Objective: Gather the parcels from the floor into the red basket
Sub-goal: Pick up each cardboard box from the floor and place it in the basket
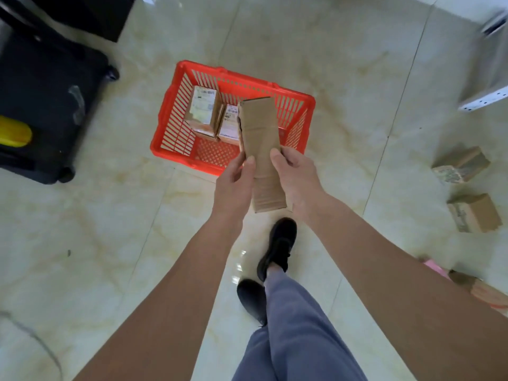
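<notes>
A long brown cardboard parcel (261, 133) is held between my left hand (236, 180) and my right hand (295, 174), each gripping one long side. Its far end hangs over the near right part of the red basket (167, 116), which stands on the tiled floor ahead. Two labelled parcels lie inside the basket: a larger one (203, 110) at the left and a smaller one (229, 125) beside it, partly hidden by the held parcel. Loose parcels lie on the floor at the right: one (460, 165), another (474, 213), and a third (486, 294) at the frame edge.
A black wheeled case (46, 105) with a yellow part stands at the left. A white metal shelf frame (486, 78) is at the upper right. My feet in black shoes (279, 247) stand just behind the basket. A pink thing (434, 266) lies by the lower right parcel.
</notes>
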